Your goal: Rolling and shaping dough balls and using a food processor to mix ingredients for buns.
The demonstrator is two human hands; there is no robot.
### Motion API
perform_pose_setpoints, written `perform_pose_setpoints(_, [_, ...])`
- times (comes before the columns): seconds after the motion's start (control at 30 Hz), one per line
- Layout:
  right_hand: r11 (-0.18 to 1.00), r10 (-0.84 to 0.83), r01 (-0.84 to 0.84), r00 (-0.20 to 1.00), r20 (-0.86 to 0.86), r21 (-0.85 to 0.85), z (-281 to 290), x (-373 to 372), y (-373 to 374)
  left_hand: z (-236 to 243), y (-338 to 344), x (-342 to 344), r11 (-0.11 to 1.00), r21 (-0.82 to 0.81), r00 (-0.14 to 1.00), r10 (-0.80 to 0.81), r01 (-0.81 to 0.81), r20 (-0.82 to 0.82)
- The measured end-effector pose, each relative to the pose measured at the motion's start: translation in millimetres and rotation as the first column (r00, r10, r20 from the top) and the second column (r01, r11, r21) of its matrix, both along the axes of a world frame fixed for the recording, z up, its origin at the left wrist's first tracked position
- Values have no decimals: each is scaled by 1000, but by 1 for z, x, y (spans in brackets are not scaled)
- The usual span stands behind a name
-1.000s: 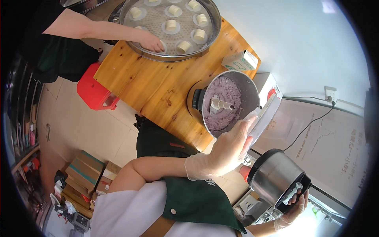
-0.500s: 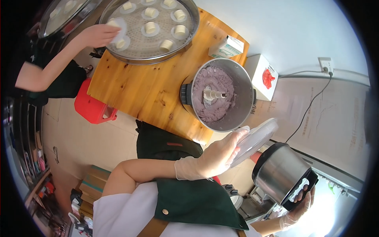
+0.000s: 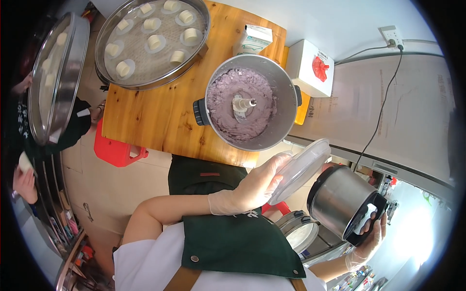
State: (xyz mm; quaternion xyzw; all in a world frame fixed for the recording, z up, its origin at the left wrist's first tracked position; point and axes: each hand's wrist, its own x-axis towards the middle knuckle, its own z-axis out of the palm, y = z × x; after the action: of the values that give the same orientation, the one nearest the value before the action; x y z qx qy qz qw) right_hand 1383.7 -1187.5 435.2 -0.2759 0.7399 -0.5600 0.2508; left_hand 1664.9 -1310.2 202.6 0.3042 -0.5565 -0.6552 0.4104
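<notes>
My left hand (image 3: 253,188), in a thin clear glove, grips a round clear plastic lid (image 3: 306,167) by its edge and holds it tilted near the table's corner. At the right, my gloved right hand (image 3: 370,246) is closed around the black handle of a steel cylindrical vessel (image 3: 336,202) with a black band at its other end. The vessel hangs tilted in the air beside the lid. A large steel mixer bowl (image 3: 290,109) stands uncovered on the wooden table, with lumpy purple mash (image 3: 247,128) around its central blade shaft.
A steamer tray (image 3: 201,51) of pale dough pieces on paper rounds sits at the table's far left. A co-worker's hand (image 3: 24,184) holds a pale piece near another tray (image 3: 80,63). Boxes (image 3: 309,68) stand behind the bowl; a red stool (image 3: 109,148) is below the table.
My view has shifted, so the table and bowl appear farther left. The co-worker's hand has left the tray on the table. Both my hands keep their holds.
</notes>
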Motion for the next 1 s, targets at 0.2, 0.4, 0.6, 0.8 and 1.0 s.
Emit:
perform_pose_setpoints(0.2, [998,60,-60,998,-20,26,-3,-10,-4,-3,-2,-4,998,-45,999,43,-43,-5])
perform_pose_setpoints(0.4, [996,88,-87,996,-27,37,-5,-14,-16,-3,-6,-4,998,29,992,65,-63,-106])
perform_pose_setpoints(0.6, [992,121,-120,992,-26,33,-7,-10,-27,1,-12,0,994,101,974,73,-52,-214])
perform_pose_setpoints(0.8, [991,133,-133,991,-25,15,-6,-8,-38,-3,-16,18,981,156,924,167,-119,-343])
perform_pose_setpoints(1.0, [990,139,-139,989,-58,17,-2,-8,-70,58,-20,131,888,243,918,396,-391,30])
